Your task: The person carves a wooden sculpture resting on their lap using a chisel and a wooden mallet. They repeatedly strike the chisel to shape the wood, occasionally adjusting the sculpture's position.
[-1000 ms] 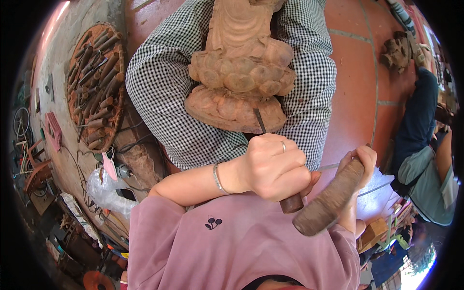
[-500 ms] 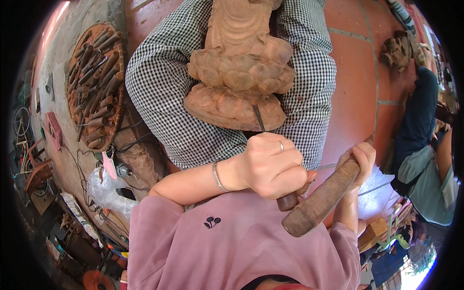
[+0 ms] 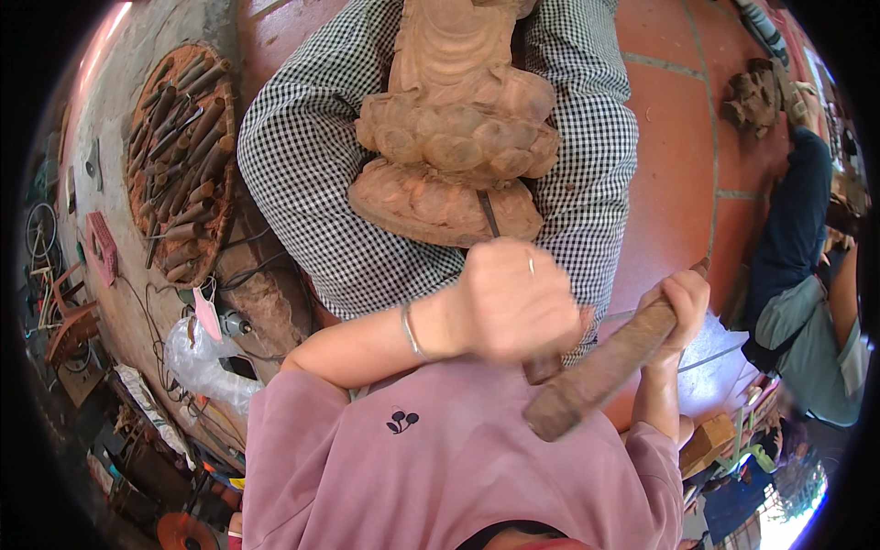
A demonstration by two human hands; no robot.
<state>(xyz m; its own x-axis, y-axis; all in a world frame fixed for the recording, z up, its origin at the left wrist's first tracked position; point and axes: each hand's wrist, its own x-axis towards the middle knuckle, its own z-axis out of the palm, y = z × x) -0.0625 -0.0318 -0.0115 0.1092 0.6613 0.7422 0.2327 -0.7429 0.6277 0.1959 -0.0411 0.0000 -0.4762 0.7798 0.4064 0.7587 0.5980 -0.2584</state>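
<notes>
Between my legs lies a carved wooden statue [image 3: 458, 128] with a petal-patterned base [image 3: 440, 206]. My left hand [image 3: 518, 298], slightly blurred, is wrapped round the handle of a chisel [image 3: 489, 215]. The thin metal blade slants up from my fist, its tip against the lower part of the base. The handle's end sticks out below the fist. To the right, my right hand [image 3: 678, 307] grips a wooden mallet [image 3: 600, 371], a thick brown club. Its broad end is close beside the chisel's handle end; whether they touch I cannot tell.
On the left, a round woven tray [image 3: 229, 215] holds many wood-handled tools among shavings. Cables, a plastic bag [image 3: 197, 357] and a pink mask [image 3: 207, 316] are near it. Another person [image 3: 779, 247] sits at the right, beside a rough wood piece [image 3: 752, 99] on the tiled floor.
The mallet's broad end has shifted slightly left and up, nearer the chisel handle. My left hand has moved a little up, the chisel tip staying on the base.
</notes>
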